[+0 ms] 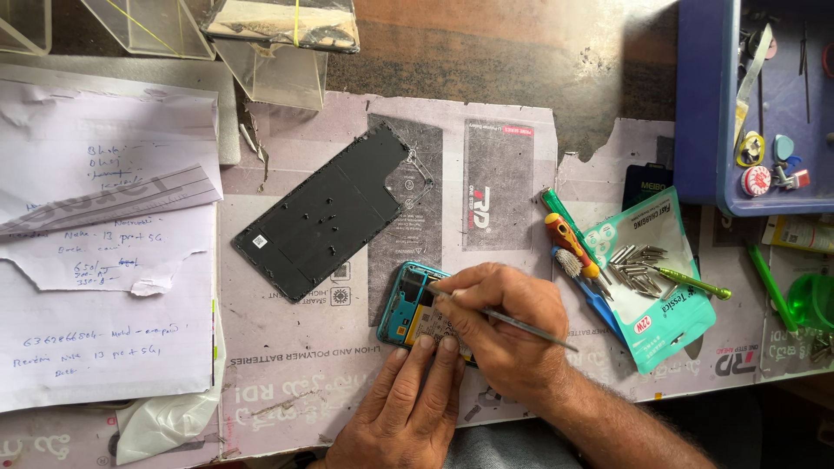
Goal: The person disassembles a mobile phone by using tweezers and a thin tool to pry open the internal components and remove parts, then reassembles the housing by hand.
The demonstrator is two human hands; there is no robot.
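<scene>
Fingers of the right hand (pixel 504 317) pinch a thin metal tool (pixel 521 325), its tip down inside an opened phone (pixel 413 304). The left hand (pixel 408 408) lies flat just near of it, fingertips (pixel 424 344) pressing the phone's near edge, holding nothing. Both hands cover most of the phone's right half. What shows is a teal frame with a yellow patch and bare boards inside.

Just beyond, to the left, lies a black back panel (pixel 326 213), tilted, dotted with small screws. Right of the hands are screwdrivers (pixel 569 239), a brush and a teal pouch (pixel 656 287) strewn with metal bits. A blue tray (pixel 704 113) sits at far right, handwritten papers (pixel 104 260) on the left. All rests on flattened cardboard packaging (pixel 512 122).
</scene>
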